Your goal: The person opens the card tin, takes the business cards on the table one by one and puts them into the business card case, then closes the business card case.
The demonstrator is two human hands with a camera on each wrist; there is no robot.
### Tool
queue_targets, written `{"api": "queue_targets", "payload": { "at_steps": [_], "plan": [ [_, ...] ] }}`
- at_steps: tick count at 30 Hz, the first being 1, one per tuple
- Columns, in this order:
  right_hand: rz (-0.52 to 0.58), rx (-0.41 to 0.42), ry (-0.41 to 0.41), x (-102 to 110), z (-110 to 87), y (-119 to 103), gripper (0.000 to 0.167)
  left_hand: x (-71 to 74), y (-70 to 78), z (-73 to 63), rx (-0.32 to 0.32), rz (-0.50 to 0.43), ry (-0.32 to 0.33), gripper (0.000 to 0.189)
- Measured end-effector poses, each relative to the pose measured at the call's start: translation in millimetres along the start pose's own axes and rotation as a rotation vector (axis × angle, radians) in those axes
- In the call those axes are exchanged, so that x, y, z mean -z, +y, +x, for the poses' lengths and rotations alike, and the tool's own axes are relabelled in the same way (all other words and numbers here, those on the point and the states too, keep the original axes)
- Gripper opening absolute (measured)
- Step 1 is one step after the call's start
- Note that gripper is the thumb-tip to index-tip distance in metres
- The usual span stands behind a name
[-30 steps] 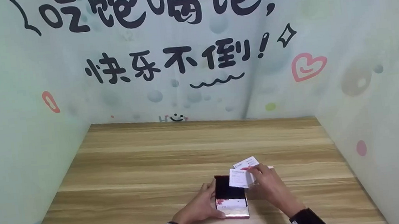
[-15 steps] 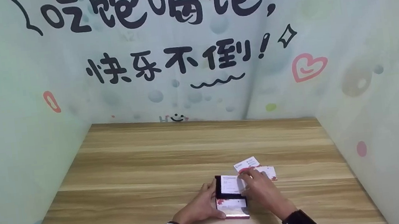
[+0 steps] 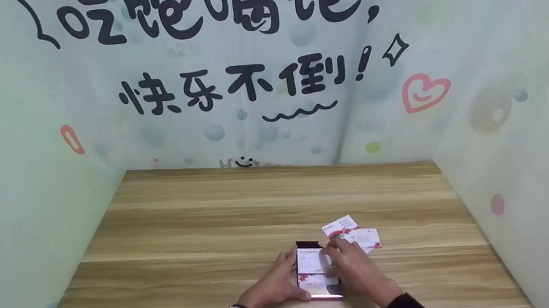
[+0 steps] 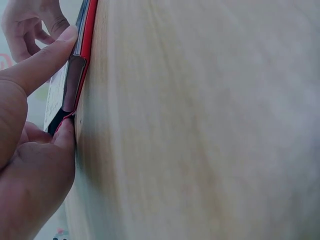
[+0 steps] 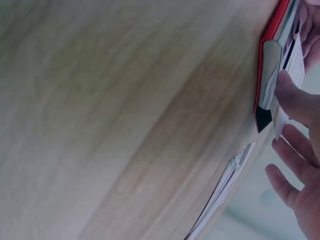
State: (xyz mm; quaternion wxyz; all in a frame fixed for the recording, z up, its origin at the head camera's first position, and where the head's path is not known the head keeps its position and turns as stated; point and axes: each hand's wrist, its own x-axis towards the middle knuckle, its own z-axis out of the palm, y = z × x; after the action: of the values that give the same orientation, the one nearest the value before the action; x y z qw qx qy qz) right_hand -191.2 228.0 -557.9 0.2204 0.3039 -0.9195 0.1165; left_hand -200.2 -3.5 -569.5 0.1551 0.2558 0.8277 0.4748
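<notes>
A business card case, red outside and black inside with a shiny metal edge, lies opened out on the table. My left hand grips its left side, thumb near the front corner and fingers at the back; the left wrist view shows the thumb on the case's upper edge and the red cover below. White business cards with red print sit inside. Between thumb and fingers, my right hand pinches another white business card, held low over the case, overlapping its back part. The card's edge shows in the right wrist view.
Several business cards with red print lie overlapping on the table, behind and right of the case. The wood-grain table is bounded by a printed back wall and side walls.
My right hand has brought its card left and toward me, from beside the loose cards to over the case. The loose cards show more fully. My left hand keeps its place.
</notes>
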Motion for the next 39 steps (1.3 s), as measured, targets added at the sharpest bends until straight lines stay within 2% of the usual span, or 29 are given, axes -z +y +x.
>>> {"api": "queue_targets", "payload": {
  "at_steps": [3,8,16,23,27,31,39],
  "plan": [
    [0.001,-0.004,-0.009,0,-0.6,-1,0.043,-0.2,-0.1,0.0,0.004,0.023,0.004,0.125],
    [0.017,-0.007,-0.052,-1,-2.1,-3,0.04,-0.5,0.4,-0.7,0.021,0.009,0.007,0.124],
    [0.107,-0.022,-0.122,-1,-4.2,-1,0.032,-1.0,1.2,-2.3,0.037,-0.012,0.002,0.123],
    [0.101,-0.043,-0.182,3,-5.0,-1,0.032,-0.2,0.8,-0.8,0.037,-0.011,-0.002,0.123],
    [0.086,-0.037,-0.164,5,-6.4,-3,0.03,-0.3,-0.1,0.1,0.023,-0.018,-0.002,0.124],
    [0.049,0.002,-0.126,3,-10.2,-5,0.027,-1.2,-2.0,-0.5,0.008,-0.025,-0.007,0.123],
    [0.036,0.014,-0.112,1,-15.3,-10,0.025,-0.6,-1.5,-0.1,0.031,-0.067,-0.008,0.122]
  ]
}}
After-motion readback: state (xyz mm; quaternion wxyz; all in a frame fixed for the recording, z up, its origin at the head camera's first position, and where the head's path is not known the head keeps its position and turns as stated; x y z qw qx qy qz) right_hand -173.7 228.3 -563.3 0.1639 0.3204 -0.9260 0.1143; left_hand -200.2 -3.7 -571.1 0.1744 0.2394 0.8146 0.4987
